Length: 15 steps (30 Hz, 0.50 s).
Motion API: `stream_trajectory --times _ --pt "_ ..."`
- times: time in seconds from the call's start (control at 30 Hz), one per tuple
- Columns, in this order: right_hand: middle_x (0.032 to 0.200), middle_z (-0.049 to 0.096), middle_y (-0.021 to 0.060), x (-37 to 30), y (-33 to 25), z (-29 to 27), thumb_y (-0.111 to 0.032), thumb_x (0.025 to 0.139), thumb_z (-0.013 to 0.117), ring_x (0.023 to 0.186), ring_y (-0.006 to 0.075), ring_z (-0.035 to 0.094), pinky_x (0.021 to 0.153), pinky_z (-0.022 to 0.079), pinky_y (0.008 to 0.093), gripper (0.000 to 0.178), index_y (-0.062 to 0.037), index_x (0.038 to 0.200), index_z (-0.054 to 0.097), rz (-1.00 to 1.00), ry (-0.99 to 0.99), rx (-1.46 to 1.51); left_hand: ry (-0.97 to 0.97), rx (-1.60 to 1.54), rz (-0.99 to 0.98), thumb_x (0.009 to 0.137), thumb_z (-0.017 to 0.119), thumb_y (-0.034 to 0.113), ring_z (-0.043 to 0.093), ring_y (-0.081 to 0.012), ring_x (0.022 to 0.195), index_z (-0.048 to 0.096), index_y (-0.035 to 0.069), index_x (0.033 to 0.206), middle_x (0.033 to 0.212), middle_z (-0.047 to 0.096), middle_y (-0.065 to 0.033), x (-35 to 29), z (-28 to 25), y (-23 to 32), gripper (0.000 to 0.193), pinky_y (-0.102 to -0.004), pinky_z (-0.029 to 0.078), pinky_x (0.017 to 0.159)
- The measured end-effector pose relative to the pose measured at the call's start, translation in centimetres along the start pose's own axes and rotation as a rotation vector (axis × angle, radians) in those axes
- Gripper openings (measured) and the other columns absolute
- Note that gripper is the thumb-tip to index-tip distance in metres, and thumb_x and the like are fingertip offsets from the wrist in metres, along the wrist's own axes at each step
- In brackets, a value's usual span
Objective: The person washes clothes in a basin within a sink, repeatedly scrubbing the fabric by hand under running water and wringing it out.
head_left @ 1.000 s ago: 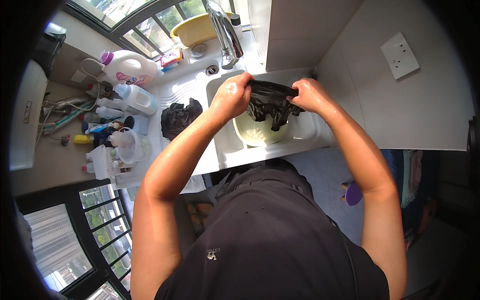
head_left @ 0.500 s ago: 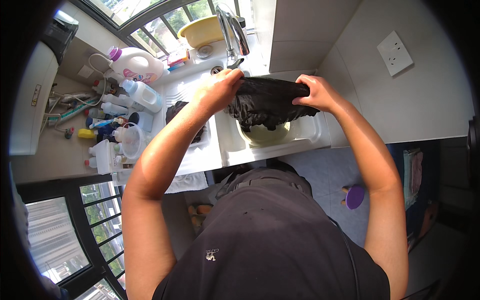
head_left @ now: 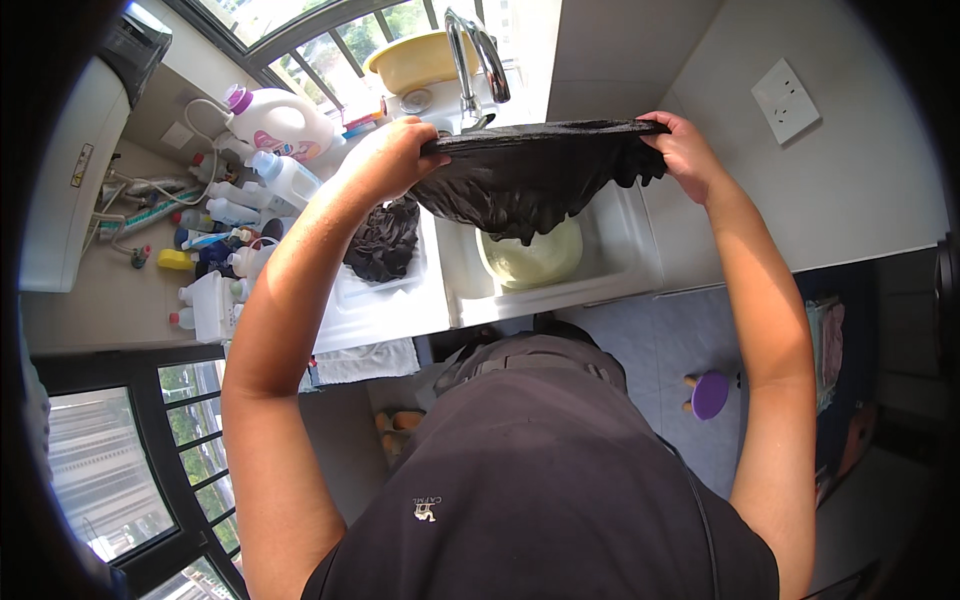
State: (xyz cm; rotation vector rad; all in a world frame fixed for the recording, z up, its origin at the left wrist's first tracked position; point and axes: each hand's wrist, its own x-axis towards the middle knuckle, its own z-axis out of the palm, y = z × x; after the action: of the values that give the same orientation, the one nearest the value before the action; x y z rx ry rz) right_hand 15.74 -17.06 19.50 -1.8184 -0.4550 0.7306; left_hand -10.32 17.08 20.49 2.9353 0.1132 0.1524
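A wet-looking black garment [head_left: 525, 175] hangs stretched between my hands above the white sink [head_left: 625, 250]. My left hand [head_left: 400, 155] is closed on one end of its straight upper edge. At the other end my right hand [head_left: 687, 155] grips the same edge, thumb and fingers pinched on it. The cloth's lower part droops in crumpled folds over a pale yellow basin [head_left: 530, 262] standing in the sink. On the ribbed washboard area left of the sink lies a second bunched dark cloth [head_left: 385, 243], below my left hand.
A chrome faucet [head_left: 468, 75] rises behind the garment, with a yellow tub [head_left: 415, 65] by the window. Detergent jugs [head_left: 285, 122] and several bottles crowd the left counter beside my left forearm. A wall socket [head_left: 785, 104] is at right; a purple stool [head_left: 709, 395] stands on the floor.
My hands have moved apart, left hand leftward and right hand rightward and up. The garment's top edge is now pulled wide and straight, showing more of the basin and the bunched cloth.
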Motion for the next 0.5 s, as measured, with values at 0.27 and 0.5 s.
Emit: stream_trajectory --times 0.27,0.5 --pt "0.126 0.074 0.0088 -3.3 -7.7 -1.0 -0.015 0.103 0.056 0.113 0.0215 0.071 0.096 0.055 0.0327 0.035 -0.0010 0.133 0.068 -0.145 0.124 0.327 0.175 -0.582 -0.245 0.105 0.068 0.042 0.062 -0.0124 0.077 0.074 -0.002 0.111 0.082 0.070 -0.0065 0.5 -2.3 3.2 0.044 -0.0332 0.051 0.075" --pt "0.129 0.073 0.0084 -2.5 -5.8 0.0 -0.025 0.104 0.054 0.119 0.0198 0.065 0.106 0.047 0.0347 0.040 -0.0026 0.133 0.069 -0.079 0.205 0.010 0.290 -0.794 -0.368 0.102 0.071 0.033 0.067 -0.0147 0.083 0.075 -0.001 0.112 0.089 0.076 -0.0101 1.9 1.6 4.0 0.036 -0.0329 0.053 0.078"
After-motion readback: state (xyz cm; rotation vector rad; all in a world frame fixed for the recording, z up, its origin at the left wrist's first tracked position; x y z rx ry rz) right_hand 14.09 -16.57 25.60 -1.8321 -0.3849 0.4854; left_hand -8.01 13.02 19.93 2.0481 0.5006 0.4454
